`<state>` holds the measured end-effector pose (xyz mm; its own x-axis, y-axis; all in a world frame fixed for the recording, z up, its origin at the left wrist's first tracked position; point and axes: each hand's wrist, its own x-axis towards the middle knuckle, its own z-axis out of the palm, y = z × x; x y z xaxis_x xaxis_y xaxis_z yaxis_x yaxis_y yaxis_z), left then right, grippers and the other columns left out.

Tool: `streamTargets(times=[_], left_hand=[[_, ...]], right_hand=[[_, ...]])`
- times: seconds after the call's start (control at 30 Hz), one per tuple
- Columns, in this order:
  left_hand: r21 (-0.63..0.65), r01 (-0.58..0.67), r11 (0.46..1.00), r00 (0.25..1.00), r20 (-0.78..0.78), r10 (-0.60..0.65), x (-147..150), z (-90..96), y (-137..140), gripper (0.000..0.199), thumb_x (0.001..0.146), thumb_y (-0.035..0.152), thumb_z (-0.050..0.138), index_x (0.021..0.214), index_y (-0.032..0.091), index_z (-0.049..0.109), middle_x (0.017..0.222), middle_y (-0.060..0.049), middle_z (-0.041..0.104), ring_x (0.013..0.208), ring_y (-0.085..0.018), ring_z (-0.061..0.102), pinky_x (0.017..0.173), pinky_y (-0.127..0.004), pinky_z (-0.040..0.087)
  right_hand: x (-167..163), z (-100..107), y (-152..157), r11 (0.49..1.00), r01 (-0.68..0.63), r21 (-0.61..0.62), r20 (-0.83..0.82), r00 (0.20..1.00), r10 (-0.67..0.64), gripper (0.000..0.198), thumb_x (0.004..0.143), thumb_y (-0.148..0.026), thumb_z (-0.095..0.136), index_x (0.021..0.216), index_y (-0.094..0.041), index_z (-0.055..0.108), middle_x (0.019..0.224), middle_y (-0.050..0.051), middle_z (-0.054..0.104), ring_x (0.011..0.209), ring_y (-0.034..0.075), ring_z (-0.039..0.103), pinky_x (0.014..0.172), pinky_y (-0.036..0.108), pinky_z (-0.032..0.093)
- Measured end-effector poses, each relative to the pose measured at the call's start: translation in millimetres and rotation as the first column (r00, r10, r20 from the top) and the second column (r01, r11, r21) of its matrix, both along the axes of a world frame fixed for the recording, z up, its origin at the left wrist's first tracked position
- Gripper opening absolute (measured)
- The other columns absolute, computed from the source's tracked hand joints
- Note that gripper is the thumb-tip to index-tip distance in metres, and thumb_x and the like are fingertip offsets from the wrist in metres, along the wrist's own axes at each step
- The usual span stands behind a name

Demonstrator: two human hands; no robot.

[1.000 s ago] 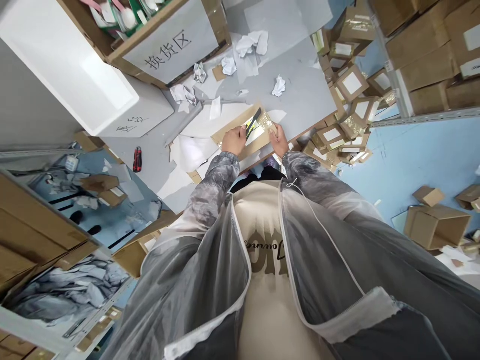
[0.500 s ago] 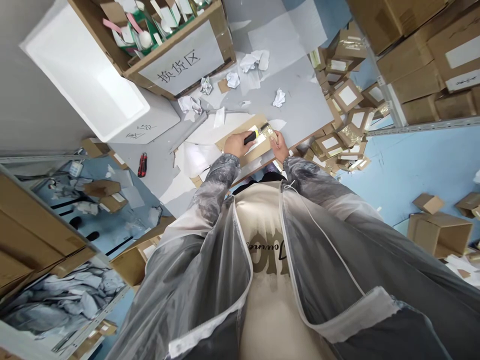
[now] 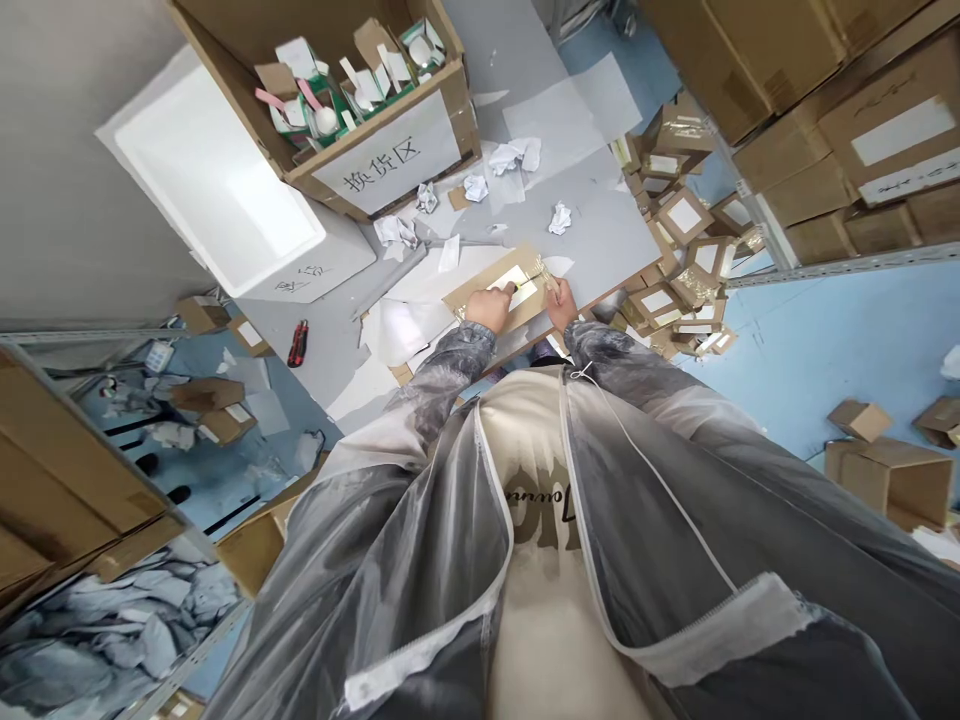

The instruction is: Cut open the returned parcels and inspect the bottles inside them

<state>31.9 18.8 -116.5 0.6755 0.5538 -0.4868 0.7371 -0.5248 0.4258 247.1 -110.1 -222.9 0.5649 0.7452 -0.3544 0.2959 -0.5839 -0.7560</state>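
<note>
In the head view a flat brown cardboard box (image 3: 491, 275) with a white label (image 3: 529, 291) lies at the near edge of the grey table. My left hand (image 3: 489, 307) is closed over the box around a tool with a black-and-yellow handle (image 3: 516, 287). Most of that tool is hidden by the fingers, so its working end cannot be made out. At the box's right end, beside some clear tape (image 3: 543, 268), my right hand (image 3: 561, 304) grips the cardboard.
A red-and-black utility knife (image 3: 298, 344) lies at the table's left. Crumpled paper (image 3: 559, 218) is scattered behind the box. Further back stand a white bin (image 3: 247, 200) and an open carton (image 3: 390, 165) of small boxes. Several parcels (image 3: 684, 216) are piled at the right.
My left hand has turned over the box, so the tool's handle, plainly seen before, is now mostly covered. My right hand still holds the right end. The whole view has shifted slightly.
</note>
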Motion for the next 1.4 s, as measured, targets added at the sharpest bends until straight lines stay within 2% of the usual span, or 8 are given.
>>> streamTargets(times=[0.23,0.43,0.53,0.63,0.77,0.93,1.1,1.4], left_hand=[[0.009,-0.028,1.0,0.995,-0.094,0.029,-93.0,-9.0,-17.7,0.061,0.124,0.017,0.041,0.176,0.01,0.072,0.138,-0.035,0.085,0.134,-0.048,0.086,0.11,-0.054,0.058],[-0.013,-0.224,0.974,0.97,-0.096,0.222,-196.6,-11.1,-52.6,0.058,0.13,0.034,0.047,0.182,0.025,0.071,0.143,-0.031,0.086,0.132,-0.05,0.086,0.111,-0.056,0.058],[-0.035,-0.447,0.894,0.894,-0.025,0.447,-215.6,-19.0,-72.7,0.056,0.129,0.044,0.056,0.18,0.025,0.072,0.144,-0.028,0.089,0.131,-0.049,0.086,0.112,-0.053,0.06],[-0.175,-0.659,0.731,0.728,0.094,0.679,-214.4,-32.6,-91.8,0.063,0.127,0.047,0.064,0.186,0.022,0.067,0.13,-0.02,0.094,0.123,-0.044,0.089,0.111,-0.047,0.064],[-0.46,-0.655,0.599,0.597,0.17,0.784,-195.1,-49.2,-104.4,0.07,0.13,0.048,0.062,0.197,0.027,0.059,0.112,-0.007,0.096,0.088,-0.029,0.089,0.103,-0.039,0.072],[-0.534,-0.64,0.553,0.575,0.145,0.805,-173.8,-58.2,-101.4,0.069,0.13,0.043,0.065,0.196,0.024,0.062,0.112,-0.007,0.097,0.076,-0.023,0.085,0.097,-0.035,0.074],[-0.534,-0.711,0.458,0.465,0.133,0.876,-168.0,-60.0,-104.8,0.068,0.13,0.046,0.065,0.195,0.024,0.064,0.109,-0.007,0.096,0.077,-0.023,0.086,0.099,-0.034,0.075],[-0.532,-0.721,0.444,0.421,0.172,0.89,-150.5,-60.2,-110.7,0.069,0.13,0.049,0.069,0.194,0.023,0.066,0.11,-0.007,0.097,0.08,-0.025,0.088,0.105,-0.035,0.074]], right_hand=[[5.0,0.9,5.7,0.999,0.024,-0.043,0.123,0.992,-0.018,0.057,0.123,-0.071,0.047,0.146,-0.026,0.074,0.141,0.017,0.081,0.145,0.036,0.08,0.142,0.063,0.061],[-5.5,17.2,8.9,0.995,0.086,-0.04,0.298,0.952,-0.07,0.044,0.122,-0.061,0.049,0.134,-0.026,0.074,0.131,0.018,0.08,0.142,0.041,0.08,0.141,0.074,0.06],[-16.6,35.1,11.3,0.994,0.106,-0.016,0.419,0.904,-0.09,0.045,0.122,-0.054,0.057,0.145,-0.02,0.075,0.168,0.031,0.071,0.174,0.048,0.061,0.154,0.083,0.039],[-29.2,57.5,24.8,0.982,-0.183,-0.037,0.556,0.813,0.172,0.059,0.119,-0.052,0.069,0.165,-0.015,0.074,0.2,0.031,0.048,0.197,0.049,0.027,0.161,0.083,0.017],[-40.8,78.4,65.4,0.643,-0.696,-0.32,0.481,0.465,0.743,0.084,0.116,-0.056,0.07,0.188,-0.014,0.062,0.207,0.022,0.043,0.201,0.049,0.02,0.161,0.087,0.013],[-36.9,89.0,108.3,0.344,-0.774,-0.532,0.378,0.146,0.914,0.091,0.119,-0.056,0.063,0.198,-0.013,0.051,0.206,0.022,0.047,0.195,0.054,0.031,0.158,0.087,0.021],[-38.4,106.9,114.0,0.227,-0.74,-0.633,0.344,-0.007,0.939,0.094,0.121,-0.06,0.063,0.197,-0.007,0.051,0.203,0.028,0.048,0.187,0.058,0.038,0.155,0.08,0.03],[-50.1,113.0,107.8,0.187,-0.705,-0.684,0.343,-0.085,0.935,0.108,0.119,-0.063,0.072,0.203,-0.006,0.035,0.205,0.034,0.038,0.187,0.061,0.033,0.149,0.089,0.028]])
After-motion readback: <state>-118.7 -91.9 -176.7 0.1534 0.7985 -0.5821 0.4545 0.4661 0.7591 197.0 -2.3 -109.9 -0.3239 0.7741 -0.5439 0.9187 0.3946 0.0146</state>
